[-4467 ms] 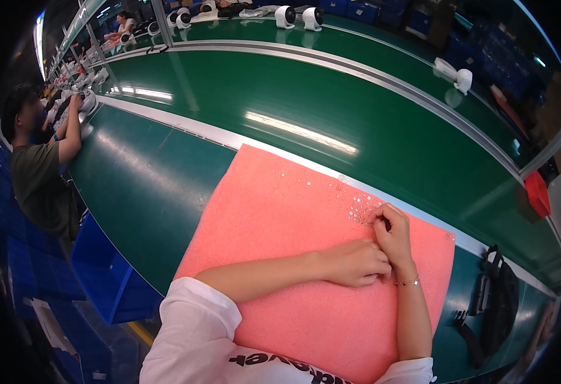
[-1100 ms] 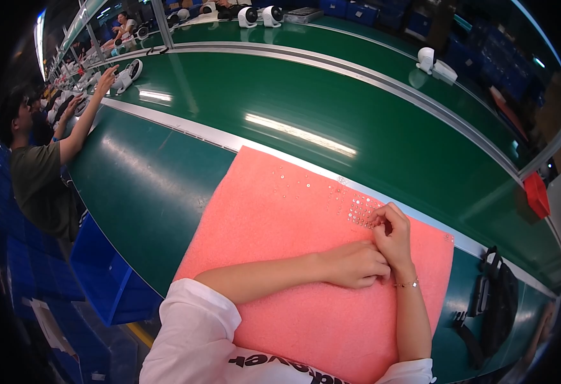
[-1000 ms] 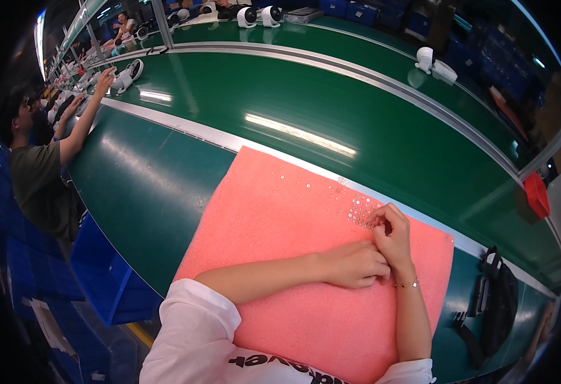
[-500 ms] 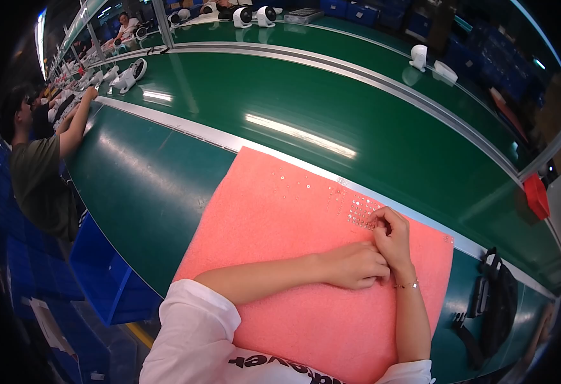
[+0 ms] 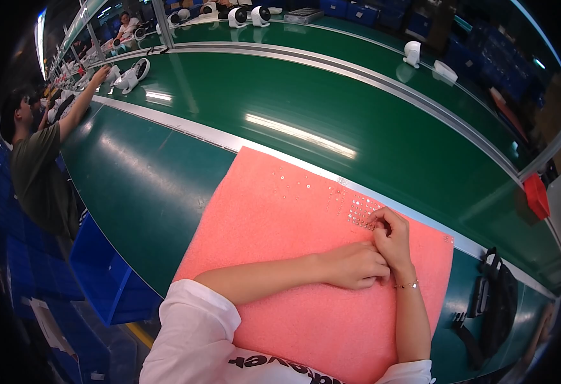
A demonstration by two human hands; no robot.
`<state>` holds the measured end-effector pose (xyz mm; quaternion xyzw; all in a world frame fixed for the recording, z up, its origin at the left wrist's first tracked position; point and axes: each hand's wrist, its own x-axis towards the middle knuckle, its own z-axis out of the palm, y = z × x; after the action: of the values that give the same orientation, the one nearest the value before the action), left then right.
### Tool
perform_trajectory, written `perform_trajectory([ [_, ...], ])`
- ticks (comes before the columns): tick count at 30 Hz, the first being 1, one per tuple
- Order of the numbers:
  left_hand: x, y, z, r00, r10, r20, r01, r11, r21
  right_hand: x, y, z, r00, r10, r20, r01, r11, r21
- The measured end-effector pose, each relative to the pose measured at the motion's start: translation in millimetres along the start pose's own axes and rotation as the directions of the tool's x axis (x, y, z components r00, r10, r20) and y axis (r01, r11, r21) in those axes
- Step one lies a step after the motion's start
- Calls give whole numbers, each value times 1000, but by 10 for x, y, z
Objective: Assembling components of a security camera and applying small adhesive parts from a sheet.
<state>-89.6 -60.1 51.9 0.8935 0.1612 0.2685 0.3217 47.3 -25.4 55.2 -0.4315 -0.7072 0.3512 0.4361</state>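
A pink foam sheet (image 5: 261, 217) lies on the green worktop under both my arms. Small round shiny pieces (image 5: 358, 211), too small to name, sit in close rows near its far edge, with looser ones (image 5: 308, 186) scattered to the left. My right hand (image 5: 392, 238) rests at the right end of the rows, fingers bent and tips down at the pieces; whatever they pinch is hidden. Curled on the foam, my left hand (image 5: 357, 265) lies against the right wrist. Its fingers are closed, and their contents cannot be seen.
Beyond the metal rail runs a green conveyor (image 5: 280, 109) carrying a white device (image 5: 128, 78). More white devices (image 5: 412, 54) stand on a farther belt. A co-worker (image 5: 40, 166) sits left, near a blue bin (image 5: 111, 275). A black bag (image 5: 499, 307) lies right.
The co-worker's arm reaches farther out over the conveyor. White devices on the far belt have shifted left, and the nearer one slightly right. My hands have not moved.
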Motion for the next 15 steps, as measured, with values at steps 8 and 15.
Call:
perform_trajectory([
  [8,-2,2,-6,1000,-2,-3,2,1000,-4,2,-17,0,1000,0,-1,0,1000,19],
  [15,9,10,-17,1000,-4,10,4,1000,-8,12,-24,-16,999,-31,-3,32,999,29],
])
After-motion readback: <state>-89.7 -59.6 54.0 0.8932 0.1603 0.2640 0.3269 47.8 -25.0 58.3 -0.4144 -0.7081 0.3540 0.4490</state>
